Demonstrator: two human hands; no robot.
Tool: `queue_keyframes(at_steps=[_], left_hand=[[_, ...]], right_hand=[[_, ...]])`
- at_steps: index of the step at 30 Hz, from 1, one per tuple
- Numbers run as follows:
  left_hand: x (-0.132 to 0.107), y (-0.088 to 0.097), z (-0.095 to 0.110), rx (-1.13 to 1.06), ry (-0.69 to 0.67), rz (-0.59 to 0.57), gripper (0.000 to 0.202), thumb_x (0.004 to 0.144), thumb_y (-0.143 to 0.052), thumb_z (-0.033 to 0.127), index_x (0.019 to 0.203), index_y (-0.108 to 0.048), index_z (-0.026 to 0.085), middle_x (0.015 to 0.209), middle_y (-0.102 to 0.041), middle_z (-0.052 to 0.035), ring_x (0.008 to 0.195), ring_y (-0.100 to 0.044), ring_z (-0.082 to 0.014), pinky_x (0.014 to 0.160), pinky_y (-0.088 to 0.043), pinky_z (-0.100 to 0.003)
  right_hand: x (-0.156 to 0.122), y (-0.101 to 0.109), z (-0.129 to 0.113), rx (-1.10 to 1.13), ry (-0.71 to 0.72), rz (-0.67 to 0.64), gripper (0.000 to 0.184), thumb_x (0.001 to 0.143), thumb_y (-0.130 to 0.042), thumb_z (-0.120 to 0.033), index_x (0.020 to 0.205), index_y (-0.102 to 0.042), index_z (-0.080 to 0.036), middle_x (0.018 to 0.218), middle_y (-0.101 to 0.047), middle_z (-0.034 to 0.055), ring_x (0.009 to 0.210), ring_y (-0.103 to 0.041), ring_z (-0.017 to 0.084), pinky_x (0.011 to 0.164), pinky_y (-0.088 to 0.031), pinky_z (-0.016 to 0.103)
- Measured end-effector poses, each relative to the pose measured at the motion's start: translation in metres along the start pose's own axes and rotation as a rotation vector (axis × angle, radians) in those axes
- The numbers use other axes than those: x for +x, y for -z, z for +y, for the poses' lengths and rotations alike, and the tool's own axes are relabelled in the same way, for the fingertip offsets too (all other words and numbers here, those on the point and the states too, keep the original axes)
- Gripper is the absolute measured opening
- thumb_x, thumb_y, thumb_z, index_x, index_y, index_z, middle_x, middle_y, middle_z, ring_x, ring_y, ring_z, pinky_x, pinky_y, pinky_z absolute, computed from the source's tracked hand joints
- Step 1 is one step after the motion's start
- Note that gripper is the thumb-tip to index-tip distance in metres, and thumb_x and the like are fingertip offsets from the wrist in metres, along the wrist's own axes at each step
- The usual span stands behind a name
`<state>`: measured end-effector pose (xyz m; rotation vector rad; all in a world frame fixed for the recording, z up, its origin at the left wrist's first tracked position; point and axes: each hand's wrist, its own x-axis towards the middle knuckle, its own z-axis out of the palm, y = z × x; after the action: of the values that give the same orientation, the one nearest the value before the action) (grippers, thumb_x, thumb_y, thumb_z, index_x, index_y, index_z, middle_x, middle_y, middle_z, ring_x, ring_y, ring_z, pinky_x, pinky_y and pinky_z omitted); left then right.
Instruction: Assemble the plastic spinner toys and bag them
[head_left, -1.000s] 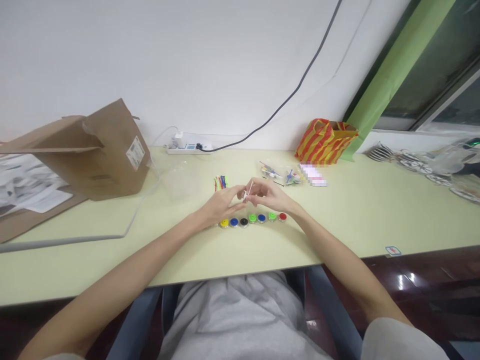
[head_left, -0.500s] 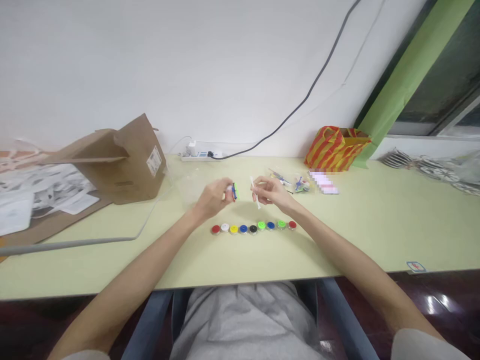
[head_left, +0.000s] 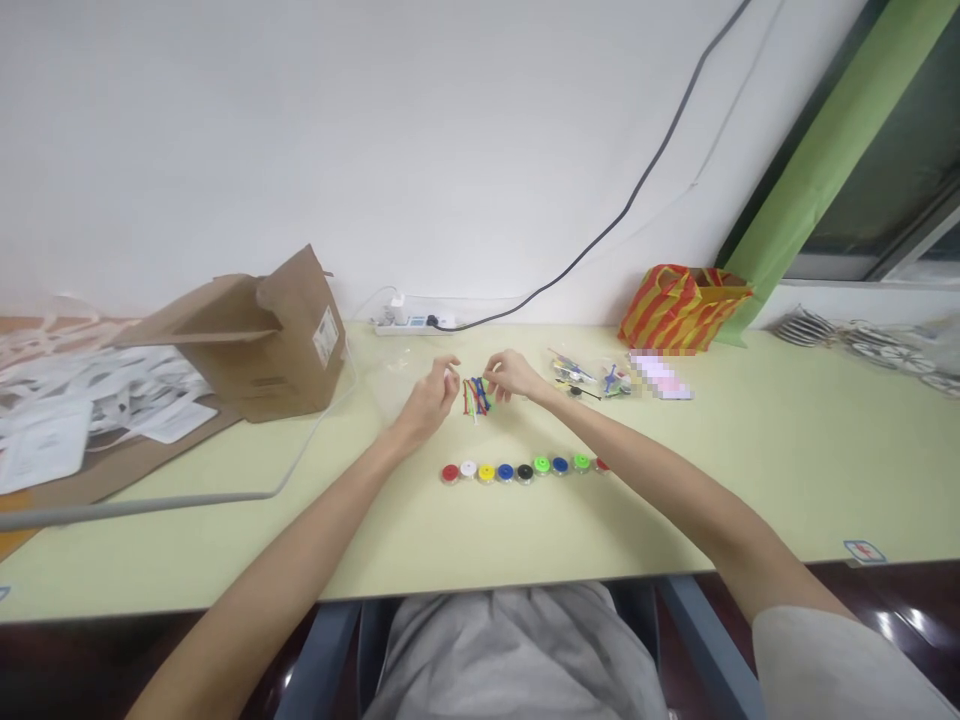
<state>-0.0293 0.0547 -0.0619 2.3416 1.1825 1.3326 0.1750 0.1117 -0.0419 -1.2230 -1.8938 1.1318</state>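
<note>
A small pile of coloured plastic sticks (head_left: 475,398), with red, green, white and blue pieces, lies on the table between my hands. My left hand (head_left: 427,402) is just left of the pile, its index finger extended and thumb apart, with no piece clearly visible in it. At the pile's right edge, my right hand (head_left: 513,375) has its fingertips bent down around a blue stick (head_left: 481,386); the exact contact is partly hidden. Nearer me runs a row of small round capped discs, among them a yellow disc (head_left: 487,474) and a black disc (head_left: 525,473). My right forearm partly covers the red disc at the row's end.
Bagged plastic parts (head_left: 581,377) lie right of my hands, beside a striped bag (head_left: 682,310). An open cardboard box (head_left: 292,340) stands at left, near a grey tube (head_left: 225,497). Along the wall sits a power strip (head_left: 409,325) with a black cable.
The coloured bundle from my left hand now lies on the table. The white stick no longer shows in my right hand, which has moved to the pile. The view has shifted slightly.
</note>
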Motion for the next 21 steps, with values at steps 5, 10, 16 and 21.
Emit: queue_keyframes(at_steps=[5, 10, 16, 21], left_hand=[[0.000, -0.012, 0.014, -0.133, 0.011, 0.007, 0.021, 0.110, -0.027, 0.036, 0.124, -0.035, 0.023, 0.078, -0.056, 0.0048, 0.053, -0.050, -0.0090, 0.057, -0.042, -0.022], [-0.003, -0.023, 0.043, -0.381, 0.022, -0.033, 0.028, 0.110, -0.030, 0.046, 0.125, -0.036, 0.022, 0.058, -0.052, 0.0096, 0.055, -0.057, -0.0124, 0.063, -0.047, -0.025], [-0.007, -0.024, 0.063, -0.492, 0.025, -0.105, 0.045, 0.110, -0.033, 0.047, 0.144, -0.029, 0.019, 0.069, -0.067, 0.0023, 0.064, -0.066, -0.0149, 0.067, -0.049, -0.028], [-0.009, -0.025, 0.064, -0.540, 0.033, -0.209, 0.060, 0.109, -0.036, 0.046, 0.157, -0.018, 0.017, 0.083, -0.070, -0.0035, 0.076, -0.068, -0.0177, 0.076, -0.051, -0.034]], right_hand=[[-0.032, 0.007, -0.010, 0.072, 0.196, 0.001, 0.014, 0.093, -0.062, -0.028, 0.101, -0.062, -0.017, 0.076, -0.071, 0.0024, 0.053, -0.065, 0.011, 0.042, -0.047, 0.018], [-0.070, -0.004, -0.016, -0.077, 0.591, 0.151, 0.017, 0.097, -0.060, -0.033, 0.108, -0.067, -0.021, 0.087, -0.066, 0.0021, 0.070, -0.065, 0.013, 0.060, -0.052, 0.023], [-0.081, -0.006, -0.010, -0.322, 0.809, 0.333, 0.021, 0.105, -0.052, -0.028, 0.111, -0.071, -0.022, 0.093, -0.066, 0.0043, 0.070, -0.059, 0.011, 0.064, -0.047, 0.025], [-0.087, -0.004, 0.004, -0.375, 0.848, 0.364, 0.020, 0.105, -0.052, -0.028, 0.107, -0.071, -0.020, 0.092, -0.069, 0.0048, 0.071, -0.063, 0.011, 0.065, -0.048, 0.024]])
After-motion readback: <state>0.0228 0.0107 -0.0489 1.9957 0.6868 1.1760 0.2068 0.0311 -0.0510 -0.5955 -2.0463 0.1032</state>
